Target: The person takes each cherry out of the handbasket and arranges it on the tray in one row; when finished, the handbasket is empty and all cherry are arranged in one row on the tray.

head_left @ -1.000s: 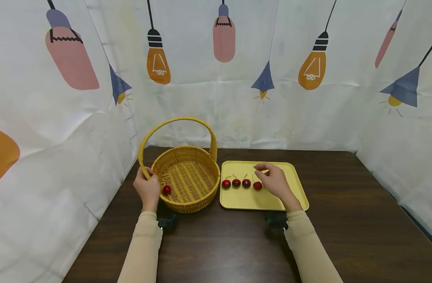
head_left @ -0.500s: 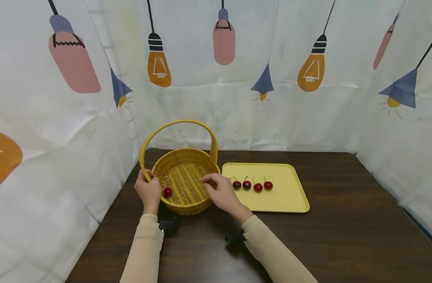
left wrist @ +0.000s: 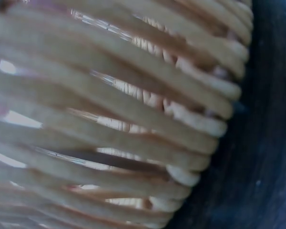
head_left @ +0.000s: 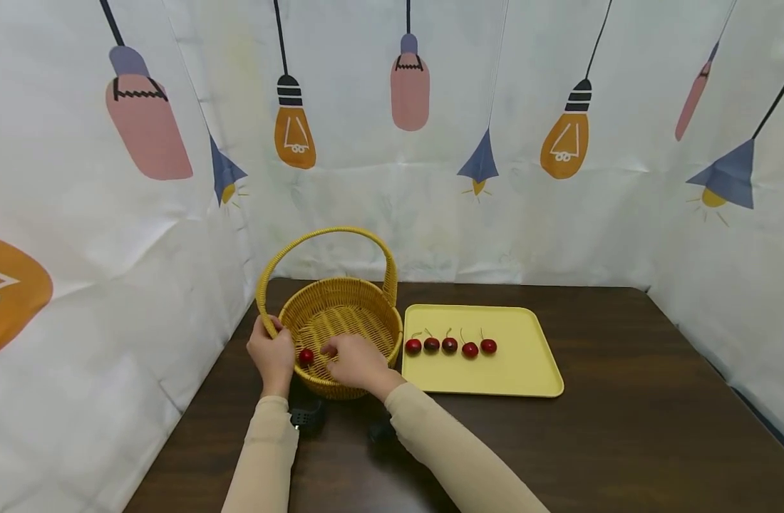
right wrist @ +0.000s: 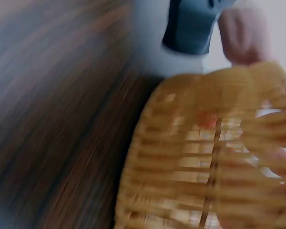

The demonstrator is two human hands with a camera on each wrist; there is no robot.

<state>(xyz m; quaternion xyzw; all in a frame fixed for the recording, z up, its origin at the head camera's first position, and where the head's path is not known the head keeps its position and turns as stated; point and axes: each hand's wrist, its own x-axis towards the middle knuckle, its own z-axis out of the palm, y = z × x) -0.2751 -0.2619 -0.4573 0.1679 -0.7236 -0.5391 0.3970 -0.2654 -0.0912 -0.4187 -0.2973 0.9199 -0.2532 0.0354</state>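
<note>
A yellow woven basket (head_left: 341, 286) with a tall arched handle (head_left: 353, 231) stands at the left of the table. My left hand (head_left: 272, 356) grips the handle's lower left end. One red cherry (head_left: 306, 357) lies inside the basket near its left wall. Just right of that cherry, my right hand (head_left: 358, 362) reaches over the rim with thumb and forefinger apart; nothing shows between them. Both wrist views are filled mostly by basket weave (left wrist: 109, 100), and a reddish spot (right wrist: 207, 119) shows through it in the right one.
To the basket's right lies a yellow rectangular tray (head_left: 520, 370) with several stemmed cherries (head_left: 450, 345) in a row. The dark wooden table (head_left: 636, 399) is bordered by a white curtain (head_left: 559, 235) printed with lamps.
My right hand has moved left from the tray into the basket, uncovering the rightmost cherry on the tray. My left hand keeps its grip on the handle.
</note>
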